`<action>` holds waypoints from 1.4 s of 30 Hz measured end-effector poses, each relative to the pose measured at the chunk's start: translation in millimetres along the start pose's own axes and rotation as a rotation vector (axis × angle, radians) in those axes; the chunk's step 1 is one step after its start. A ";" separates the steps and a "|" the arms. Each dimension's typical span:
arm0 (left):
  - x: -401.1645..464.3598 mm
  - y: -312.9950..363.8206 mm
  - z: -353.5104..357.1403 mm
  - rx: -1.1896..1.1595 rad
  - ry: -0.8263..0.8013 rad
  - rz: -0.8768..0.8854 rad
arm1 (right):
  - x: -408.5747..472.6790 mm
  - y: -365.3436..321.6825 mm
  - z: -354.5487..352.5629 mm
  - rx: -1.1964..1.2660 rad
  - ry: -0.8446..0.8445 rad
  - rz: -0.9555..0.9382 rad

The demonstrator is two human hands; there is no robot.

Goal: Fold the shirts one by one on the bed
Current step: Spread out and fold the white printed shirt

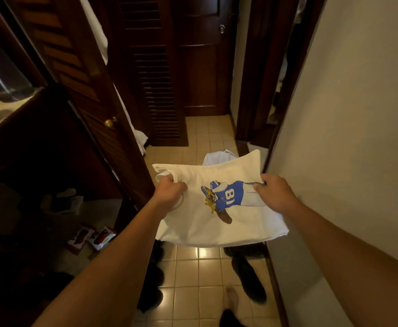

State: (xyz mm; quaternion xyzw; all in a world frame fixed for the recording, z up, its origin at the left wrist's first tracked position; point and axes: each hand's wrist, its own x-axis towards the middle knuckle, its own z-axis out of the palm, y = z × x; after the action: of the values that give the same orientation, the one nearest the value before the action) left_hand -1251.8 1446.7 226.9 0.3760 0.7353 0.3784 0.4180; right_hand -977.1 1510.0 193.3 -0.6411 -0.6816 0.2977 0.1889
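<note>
— Cream cotton, is it? What is the person holding?

— A cream shirt (216,223) with a blue football player printed on it, the number 18 on the jersey. It hangs in the air over the tiled floor (186,274) of a narrow hallway, spread nearly flat between the two hands.

— And each grip?

— The left hand (169,192) has its fingers curled round a bunched edge of the shirt on the left side. The right hand (274,193) pinches the cloth at the right edge, just beside the print. Both arms are stretched forward.

— Where is the bed?

— It cannot be seen from here. Ahead stands a dark wooden door (200,55) with a round knob, and a slatted door (155,74) next to it. Another slatted door (79,79) with a brass knob stands open on the left.

— Anything on the floor?

— A white cloth (216,158) lies on the tiles just beyond the shirt. Dark shoes (250,279) sit below it, near the person's bare foot (231,299). A pale wall (358,114) runs along the right.
</note>
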 end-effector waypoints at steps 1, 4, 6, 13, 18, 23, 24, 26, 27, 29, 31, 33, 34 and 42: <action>12.4 4.9 2.9 0.029 -0.013 0.023 | 15.4 0.1 -0.4 -0.017 0.000 0.002; 56.4 25.2 10.0 0.118 -0.010 0.070 | 70.3 -4.3 -4.8 -0.062 -0.019 -0.027; 78.6 39.5 12.5 0.172 -0.015 0.078 | 97.6 -10.8 -9.9 -0.116 -0.053 -0.049; 164.0 85.8 16.3 0.202 0.046 0.100 | 209.1 -41.2 -23.3 -0.176 -0.096 -0.086; 228.6 100.6 15.8 0.197 0.098 0.026 | 277.2 -68.3 -13.2 -0.183 -0.127 -0.126; 314.3 104.7 9.1 0.175 0.150 -0.010 | 356.2 -96.8 9.9 -0.245 -0.186 -0.146; 335.0 105.4 4.2 0.165 0.165 -0.027 | 376.3 -105.1 15.8 -0.232 -0.204 -0.150; 371.1 104.5 -5.6 0.161 0.183 -0.062 | 411.8 -120.6 26.7 -0.219 -0.223 -0.172; 386.8 103.8 -11.0 0.159 0.198 -0.086 | 426.9 -129.1 30.8 -0.222 -0.229 -0.185; 417.7 105.5 -23.3 0.129 0.240 -0.159 | 459.4 -149.8 39.5 -0.225 -0.261 -0.213; 445.2 107.3 -35.2 0.110 0.296 -0.205 | 491.6 -168.9 50.5 -0.245 -0.273 -0.245; 461.7 108.6 -42.6 0.084 0.336 -0.240 | 513.2 -184.2 59.6 -0.252 -0.289 -0.272; 470.9 111.2 -48.5 0.067 0.355 -0.250 | 527.2 -194.2 65.8 -0.247 -0.305 -0.290; 516.7 115.4 -98.0 -0.140 0.519 -0.288 | 607.3 -265.9 113.6 -0.235 -0.420 -0.430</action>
State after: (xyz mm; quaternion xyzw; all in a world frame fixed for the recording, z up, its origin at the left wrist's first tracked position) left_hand -1502.6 1921.9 192.5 0.1292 0.8354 0.4483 0.2905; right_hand -1316.9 2090.3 204.9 -0.4241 -0.8554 0.2962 0.0274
